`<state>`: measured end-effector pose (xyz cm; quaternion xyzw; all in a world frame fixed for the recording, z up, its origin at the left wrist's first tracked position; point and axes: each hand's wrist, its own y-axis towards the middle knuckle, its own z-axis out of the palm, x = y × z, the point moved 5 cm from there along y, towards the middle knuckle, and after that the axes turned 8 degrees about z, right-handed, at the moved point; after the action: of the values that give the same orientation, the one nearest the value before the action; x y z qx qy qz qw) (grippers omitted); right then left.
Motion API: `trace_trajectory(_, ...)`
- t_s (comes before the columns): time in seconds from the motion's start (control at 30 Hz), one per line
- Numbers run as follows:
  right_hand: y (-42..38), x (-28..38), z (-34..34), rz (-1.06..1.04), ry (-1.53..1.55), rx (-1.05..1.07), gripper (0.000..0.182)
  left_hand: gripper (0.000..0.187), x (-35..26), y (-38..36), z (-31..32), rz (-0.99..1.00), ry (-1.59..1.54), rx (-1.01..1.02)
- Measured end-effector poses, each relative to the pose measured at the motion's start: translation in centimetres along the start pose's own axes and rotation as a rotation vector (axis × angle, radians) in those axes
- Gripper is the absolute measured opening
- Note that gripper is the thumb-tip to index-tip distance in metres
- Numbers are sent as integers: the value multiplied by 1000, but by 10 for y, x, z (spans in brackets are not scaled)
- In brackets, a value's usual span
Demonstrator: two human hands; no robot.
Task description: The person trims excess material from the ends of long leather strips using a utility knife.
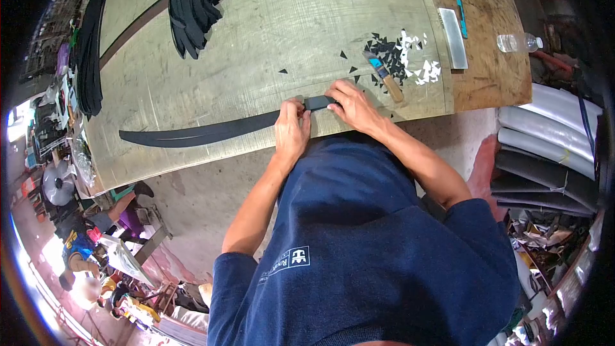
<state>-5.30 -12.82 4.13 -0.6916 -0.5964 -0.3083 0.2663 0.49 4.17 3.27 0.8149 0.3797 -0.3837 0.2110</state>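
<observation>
A long black strip, seemingly of two layers with a narrow gap along it, lies across the table near its front edge. My left hand has its fingers closed over the strip near its right end. Just to the right, my right hand pinches that end, its fingertips pressed on it. Between the hands shows a short, greyer stretch of the strip. Beyond my right hand lies a brush with a wooden handle and blue band, beside small black triangular scraps and white scraps.
Bundles of black strips lie at the table's far side and left edge. On the right are a grey flat bar, a teal cutter and a plastic bottle. Rolled sheets are stacked right of the table. Another person is at far left.
</observation>
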Motion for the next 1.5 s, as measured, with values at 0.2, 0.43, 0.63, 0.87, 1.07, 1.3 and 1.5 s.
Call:
trace_trajectory(0.2, -1, 0, 0, -7, -7, 7, 29, 30, -18, 6, -4, 293, 146, -11)
trace_trajectory(0.43, -3, 0, 0, 62, 9, -6, 27, 28, -17, 6, 0, 249, 176, 43)
trace_trajectory(0.63, -4, -2, -4, 123, -9, -11, 25, 28, -14, 11, -3, 307, 164, 121)
trace_trajectory(0.87, -7, -10, -4, 49, -26, -30, 27, 27, -13, 14, -6, 252, 165, 188)
trace_trajectory(1.07, -5, -12, -7, 62, 20, -27, 24, 27, -14, 15, -5, 254, 189, 195)
trace_trajectory(1.3, -1, -17, -10, 68, 62, 3, 21, 27, -17, 16, -4, 243, 220, 215)
trace_trajectory(1.5, -1, -16, -12, 50, 60, -7, 15, 28, -18, 17, -5, 229, 194, 227)
